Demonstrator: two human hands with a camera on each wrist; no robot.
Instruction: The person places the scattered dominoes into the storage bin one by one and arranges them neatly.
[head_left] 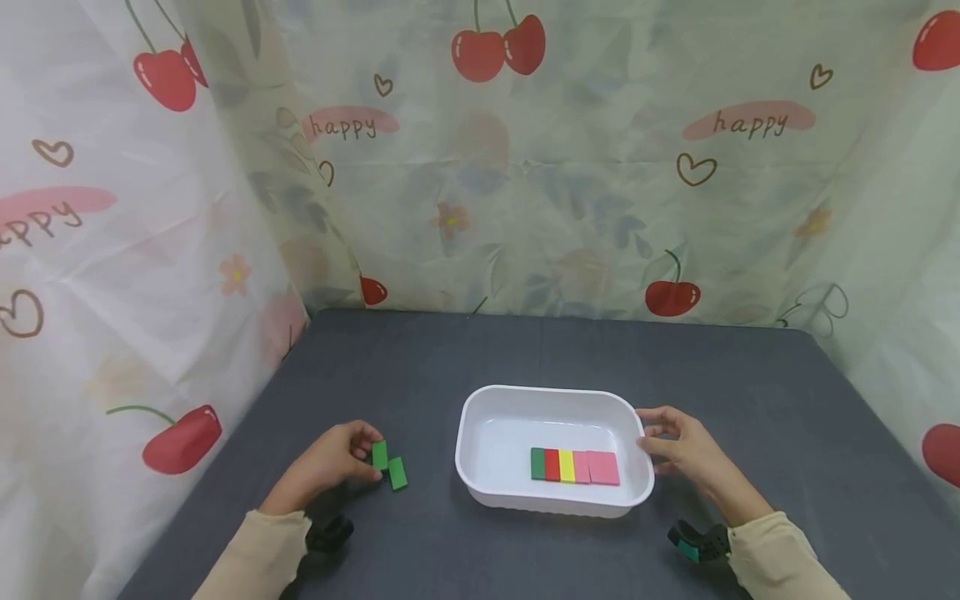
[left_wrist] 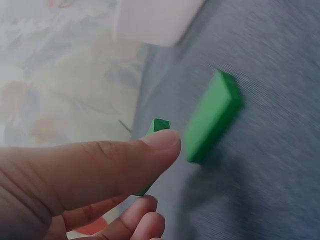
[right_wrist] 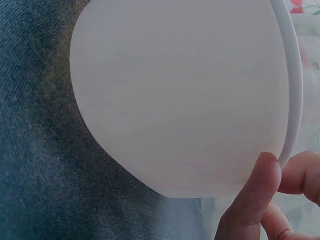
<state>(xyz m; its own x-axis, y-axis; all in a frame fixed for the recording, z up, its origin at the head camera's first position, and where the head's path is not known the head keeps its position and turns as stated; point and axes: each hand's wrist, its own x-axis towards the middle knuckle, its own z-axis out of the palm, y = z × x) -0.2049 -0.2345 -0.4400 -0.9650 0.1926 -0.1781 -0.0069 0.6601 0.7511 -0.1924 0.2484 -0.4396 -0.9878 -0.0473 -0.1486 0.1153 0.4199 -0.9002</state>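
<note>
My left hand pinches a small green block between thumb and fingers; in the left wrist view the thumb covers most of it. A second green block lies on the table just right of that hand. At the right end of a white plastic tub, my right hand grips the rim, with the thumb against the outer wall. Inside the tub, a row of flat blocks lies side by side: dark green, red, yellow and pink.
A dark grey cloth covers the table. Printed curtains with cherries and hearts hang behind it and along both sides. Black bands sit at both wrists, below beige sleeves.
</note>
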